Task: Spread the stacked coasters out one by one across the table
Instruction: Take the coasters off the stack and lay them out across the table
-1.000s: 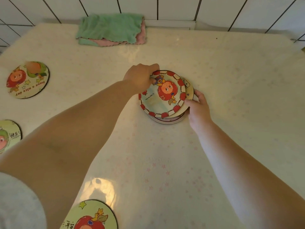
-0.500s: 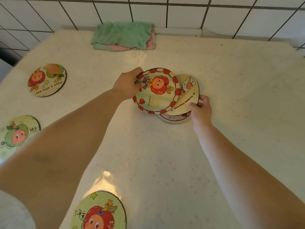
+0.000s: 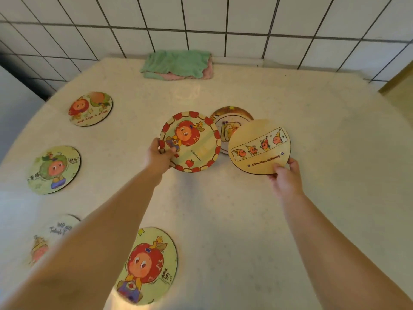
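Note:
My left hand (image 3: 159,156) grips the left edge of a red-bordered coaster (image 3: 191,142) with an apple-headed figure, lifted off the table. My right hand (image 3: 286,175) pinches the lower right edge of a tan coaster (image 3: 260,146) with a dashed strip of small figures, also raised. Behind and between them the remaining stack (image 3: 230,124) lies on the cream table (image 3: 223,209), partly hidden by both held coasters. Laid out flat are several other coasters: far left (image 3: 90,108), left (image 3: 54,170), near left (image 3: 55,238) partly under my forearm, and near centre (image 3: 147,265).
A folded green and pink cloth (image 3: 178,63) lies at the table's far edge against the white tiled wall (image 3: 223,23). The table's left edge drops off beyond the laid-out coasters. A wooden surface (image 3: 400,79) shows at the far right.
Both hands have lifted a coaster off the stack and drawn apart: the red-bordered one went left, the tan one right. The stack beneath now shows.

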